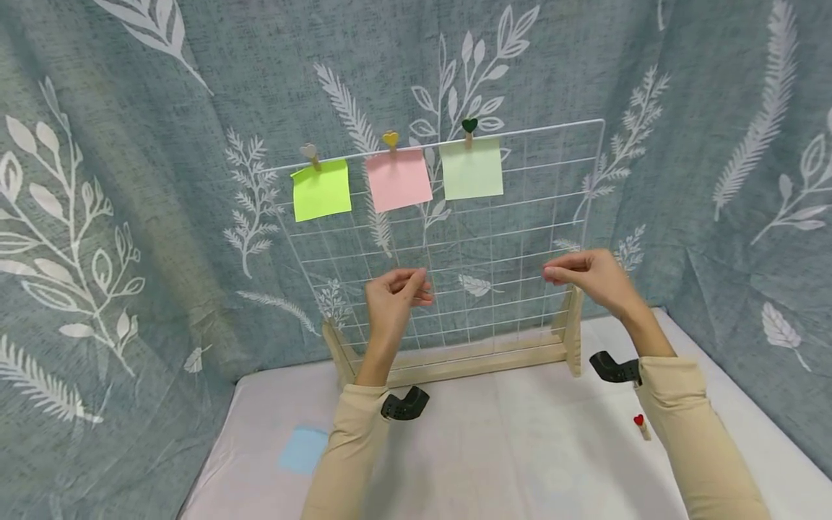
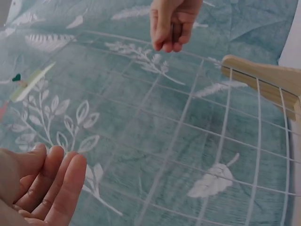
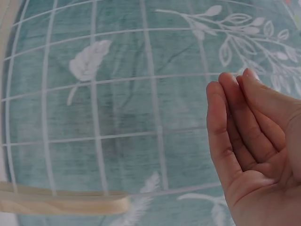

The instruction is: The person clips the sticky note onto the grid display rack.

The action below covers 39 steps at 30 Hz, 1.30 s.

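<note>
A white wire grid [image 1: 520, 238] stands upright in a wooden base. Along its top wire hang a lime green note [image 1: 321, 190], a pink note [image 1: 399, 179] and a pale green note [image 1: 472, 169]. They are pinned by a white heart clip [image 1: 310, 154], a yellow heart clip [image 1: 391, 140] and a dark green heart clip [image 1: 469, 131]. My left hand [image 1: 395, 292] is in front of the grid's lower middle, thumb near the fingertips, holding nothing. Near the grid's right side, my right hand [image 1: 594, 276] is also without anything, its fingers loosely bent in the right wrist view.
A blue note [image 1: 303, 449] lies on the white tabletop [image 1: 494, 440], partly behind my left sleeve. Beside my right forearm lies a red heart clip [image 1: 642, 426]. The wooden base [image 1: 481, 365] runs along under the grid, and a leaf-patterned curtain [image 1: 162, 217] surrounds the table.
</note>
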Each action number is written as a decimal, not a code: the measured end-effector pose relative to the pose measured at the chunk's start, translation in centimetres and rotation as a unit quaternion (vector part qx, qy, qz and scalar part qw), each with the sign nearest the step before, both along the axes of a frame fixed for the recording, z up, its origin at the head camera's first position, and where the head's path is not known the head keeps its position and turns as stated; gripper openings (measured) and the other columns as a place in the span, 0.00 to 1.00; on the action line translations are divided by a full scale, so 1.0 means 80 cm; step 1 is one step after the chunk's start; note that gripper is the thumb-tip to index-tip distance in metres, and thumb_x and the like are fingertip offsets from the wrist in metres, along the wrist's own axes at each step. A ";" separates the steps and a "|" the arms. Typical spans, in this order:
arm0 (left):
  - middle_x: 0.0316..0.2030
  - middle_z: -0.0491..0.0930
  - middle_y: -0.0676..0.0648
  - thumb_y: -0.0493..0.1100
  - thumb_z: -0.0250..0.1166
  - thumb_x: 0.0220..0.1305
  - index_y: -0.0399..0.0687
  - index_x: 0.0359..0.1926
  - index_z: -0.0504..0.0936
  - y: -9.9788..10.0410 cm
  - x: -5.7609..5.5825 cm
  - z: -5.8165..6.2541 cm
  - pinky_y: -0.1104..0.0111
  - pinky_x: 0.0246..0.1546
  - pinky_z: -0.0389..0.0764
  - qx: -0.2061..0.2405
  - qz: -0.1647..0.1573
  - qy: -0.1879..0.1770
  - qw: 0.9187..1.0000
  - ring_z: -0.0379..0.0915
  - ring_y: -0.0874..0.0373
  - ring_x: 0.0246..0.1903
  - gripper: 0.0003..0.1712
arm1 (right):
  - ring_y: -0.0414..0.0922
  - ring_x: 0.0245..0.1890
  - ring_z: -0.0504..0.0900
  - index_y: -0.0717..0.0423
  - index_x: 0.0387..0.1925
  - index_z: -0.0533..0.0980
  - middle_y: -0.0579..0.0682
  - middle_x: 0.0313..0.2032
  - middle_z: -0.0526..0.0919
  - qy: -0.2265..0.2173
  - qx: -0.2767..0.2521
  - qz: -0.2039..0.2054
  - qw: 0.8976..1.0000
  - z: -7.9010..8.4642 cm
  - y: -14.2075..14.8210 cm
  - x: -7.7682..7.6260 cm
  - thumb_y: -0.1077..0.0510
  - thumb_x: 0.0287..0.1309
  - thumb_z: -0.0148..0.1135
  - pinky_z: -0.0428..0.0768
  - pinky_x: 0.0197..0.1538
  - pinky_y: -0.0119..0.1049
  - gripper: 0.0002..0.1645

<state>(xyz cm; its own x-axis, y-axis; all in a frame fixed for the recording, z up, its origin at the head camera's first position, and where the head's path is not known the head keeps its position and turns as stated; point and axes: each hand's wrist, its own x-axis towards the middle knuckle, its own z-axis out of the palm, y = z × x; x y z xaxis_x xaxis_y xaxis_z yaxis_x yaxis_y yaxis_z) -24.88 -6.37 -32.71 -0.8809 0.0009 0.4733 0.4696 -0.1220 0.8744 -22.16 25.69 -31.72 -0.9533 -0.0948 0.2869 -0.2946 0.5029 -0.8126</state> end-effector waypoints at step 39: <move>0.33 0.84 0.33 0.32 0.64 0.66 0.19 0.46 0.78 -0.117 0.059 -0.217 0.68 0.29 0.89 -0.078 0.050 -0.225 0.970 0.83 0.56 0.23 0.15 | 0.50 0.34 0.86 0.73 0.47 0.80 0.61 0.36 0.87 -0.097 0.046 -0.027 0.994 -0.195 0.075 0.067 0.55 0.64 0.64 0.88 0.37 0.40 0.22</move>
